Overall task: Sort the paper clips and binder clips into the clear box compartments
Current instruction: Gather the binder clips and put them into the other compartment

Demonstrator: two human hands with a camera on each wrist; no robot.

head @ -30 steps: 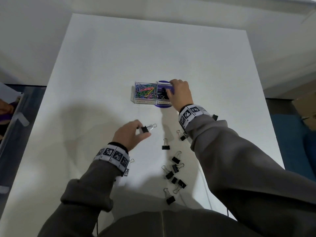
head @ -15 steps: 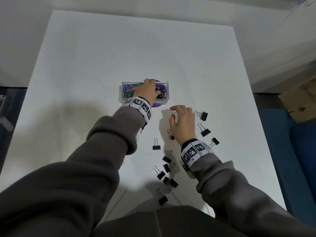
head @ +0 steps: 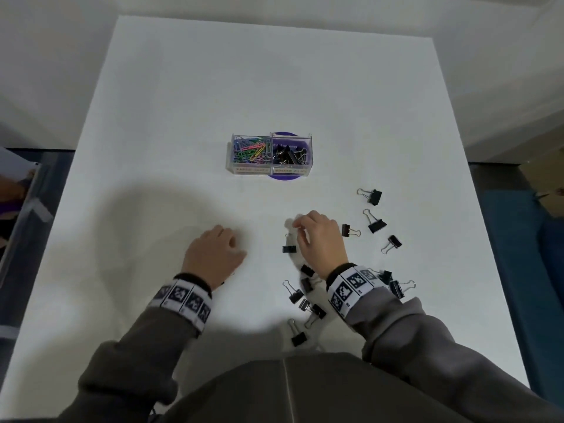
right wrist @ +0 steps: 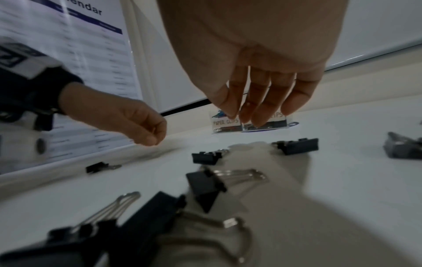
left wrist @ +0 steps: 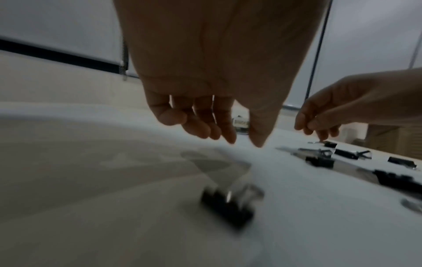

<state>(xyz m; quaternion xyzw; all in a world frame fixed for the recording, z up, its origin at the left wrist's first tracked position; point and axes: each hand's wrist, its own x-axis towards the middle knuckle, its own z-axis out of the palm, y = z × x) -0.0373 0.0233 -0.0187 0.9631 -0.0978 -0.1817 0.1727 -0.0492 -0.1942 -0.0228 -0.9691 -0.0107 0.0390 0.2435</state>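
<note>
The clear box (head: 270, 170) stands mid-table, with coloured paper clips (head: 251, 149) in its left compartment and black binder clips (head: 288, 155) in its right. Several black binder clips lie loose on the near right of the table, one of them (head: 289, 248) just left of my right hand. My right hand (head: 300, 232) hovers there, fingers hanging relaxed and empty (right wrist: 251, 115). Left of it, my left hand (head: 232, 244) hangs low over the table, its fingers loosely curled and holding nothing (left wrist: 239, 137). A blurred binder clip (left wrist: 228, 206) lies below its wrist.
A purple disc (head: 283, 178) lies under the box's right half. More binder clips (head: 374, 196) sit to the right, others (head: 297, 332) near my body. The white table (head: 305, 87) ends at blue flooring (head: 515, 270) on the right. A calendar sheet (right wrist: 68, 54) hangs behind.
My left hand, which carried a binder clip to the box, has drawn back toward me empty. My right hand left the box and now hovers over the loose clips.
</note>
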